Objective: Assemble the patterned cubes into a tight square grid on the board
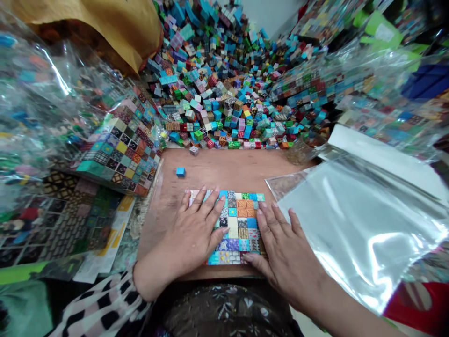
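Facing a heap of cubes (228, 93), we work at a brown surface (231, 164), with a clear bag (368, 224) lying across its right side and a block stack (119, 154) standing by its left edge. The slab (232, 224), a flat array of patterned squares set edge to edge, lies on the surface close to us; we cannot tell how many layers deep it is. We judge the step in hand to be squaring its rows, and the next move to call for even, gentle pressure from both sides, lest a row buckle or slip out of line. Our left hand (192, 229) lies palm down over the slab's left part, fingers spread, thumb reaching in toward the middle. Our right hand (286, 245) is unclenched too, fingers slightly apart by the right edge, thumb at the near right corner. Neither hand grips anything; both rest against the slab. Beyond our left hand, a blue cube (180, 172) sits loose, apart from the slab.
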